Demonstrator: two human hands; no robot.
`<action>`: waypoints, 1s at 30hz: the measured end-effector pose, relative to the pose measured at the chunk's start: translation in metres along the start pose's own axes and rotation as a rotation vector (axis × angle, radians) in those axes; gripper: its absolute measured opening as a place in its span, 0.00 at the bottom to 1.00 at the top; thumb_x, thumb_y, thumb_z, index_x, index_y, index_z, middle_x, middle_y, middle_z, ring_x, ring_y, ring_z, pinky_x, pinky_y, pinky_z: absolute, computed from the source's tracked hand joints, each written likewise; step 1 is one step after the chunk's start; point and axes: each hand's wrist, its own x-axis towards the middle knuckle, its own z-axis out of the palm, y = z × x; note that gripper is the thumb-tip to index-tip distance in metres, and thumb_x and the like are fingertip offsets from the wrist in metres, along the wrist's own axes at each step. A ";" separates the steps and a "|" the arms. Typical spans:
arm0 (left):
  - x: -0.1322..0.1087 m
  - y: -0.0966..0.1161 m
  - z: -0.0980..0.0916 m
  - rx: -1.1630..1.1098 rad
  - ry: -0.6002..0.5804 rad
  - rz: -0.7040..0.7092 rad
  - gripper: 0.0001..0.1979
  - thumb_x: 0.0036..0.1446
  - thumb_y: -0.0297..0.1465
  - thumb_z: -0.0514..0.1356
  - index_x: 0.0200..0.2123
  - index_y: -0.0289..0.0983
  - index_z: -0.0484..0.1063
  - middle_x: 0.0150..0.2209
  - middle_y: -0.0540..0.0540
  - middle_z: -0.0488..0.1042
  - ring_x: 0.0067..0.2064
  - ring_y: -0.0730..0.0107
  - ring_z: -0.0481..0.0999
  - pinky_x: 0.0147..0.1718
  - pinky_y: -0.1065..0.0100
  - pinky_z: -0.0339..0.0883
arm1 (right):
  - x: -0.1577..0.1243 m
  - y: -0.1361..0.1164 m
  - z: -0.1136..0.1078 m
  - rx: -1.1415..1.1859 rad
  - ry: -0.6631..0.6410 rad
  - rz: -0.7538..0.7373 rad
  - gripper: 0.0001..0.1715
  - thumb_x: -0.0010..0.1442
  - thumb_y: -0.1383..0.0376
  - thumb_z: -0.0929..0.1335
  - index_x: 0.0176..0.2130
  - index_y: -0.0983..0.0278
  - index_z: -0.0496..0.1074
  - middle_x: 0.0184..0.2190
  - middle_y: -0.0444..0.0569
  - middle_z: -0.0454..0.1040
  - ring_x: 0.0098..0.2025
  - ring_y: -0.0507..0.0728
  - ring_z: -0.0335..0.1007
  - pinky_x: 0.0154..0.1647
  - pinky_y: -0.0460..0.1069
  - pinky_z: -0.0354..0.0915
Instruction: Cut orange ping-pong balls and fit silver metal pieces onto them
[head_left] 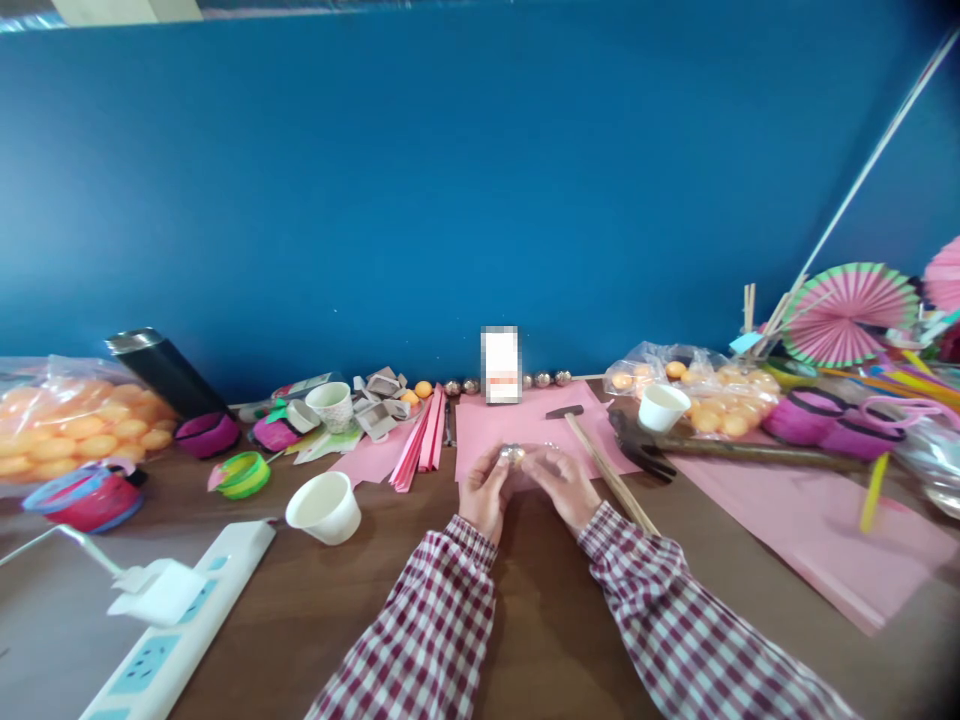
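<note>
Both hands meet over the pink paper (480,425) at the middle of the table. My left hand (482,495) is closed, thumb and fingers pinching a small shiny silvery thing (512,453) whose exact kind is too blurred to name. My right hand (568,487) comes in from the other side, its fingertips pressed together at the edge of that silvery thing. A faint glint shows above the right fingers; what they hold is not clear. To the right of this hand lies a hammer (611,472) with a wooden handle, partly behind the right sleeve.
Shiny metal balls (562,378) line the wall beside a blurred white card (501,362). White cups (324,508) stand left and right (664,407). A claw hammer (750,452) lies at right. A power strip (180,630) and bagged orange balls (82,420) occupy the left.
</note>
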 end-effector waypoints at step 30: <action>-0.002 0.001 0.003 0.039 -0.003 0.023 0.20 0.42 0.29 0.62 0.43 0.37 0.69 0.39 0.44 0.74 0.40 0.68 0.72 0.44 0.62 0.62 | 0.000 0.002 -0.001 -0.050 -0.049 -0.051 0.13 0.50 0.58 0.65 0.29 0.65 0.72 0.40 0.49 0.71 0.43 0.56 0.65 0.44 0.50 0.61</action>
